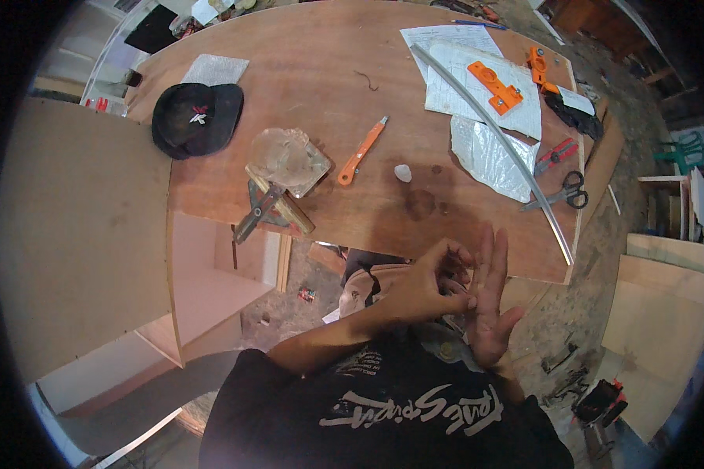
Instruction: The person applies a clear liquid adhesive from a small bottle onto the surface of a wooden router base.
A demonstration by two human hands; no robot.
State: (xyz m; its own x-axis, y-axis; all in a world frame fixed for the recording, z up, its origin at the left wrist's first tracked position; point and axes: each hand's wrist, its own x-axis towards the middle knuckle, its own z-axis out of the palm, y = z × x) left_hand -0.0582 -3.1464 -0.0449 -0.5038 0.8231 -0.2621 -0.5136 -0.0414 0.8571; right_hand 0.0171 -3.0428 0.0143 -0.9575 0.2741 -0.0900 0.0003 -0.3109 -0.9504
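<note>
Both of my hands are close together in front of my chest, just off the near edge of the wooden table. My left hand is closed, its fingers curled in and its thumb reaching to the right palm. Anything pinched in it is too small or hidden to see. My right hand is held up open, palm showing, fingers stretched and thumb apart. Beyond them on the tabletop lie a small white lump beside dark damp spots and an orange utility knife.
A clear plastic container stands near a metal square tool. A black cap lies farther left. On the right are a long metal strip, scissors, orange jigs and papers. A large panel flanks the left.
</note>
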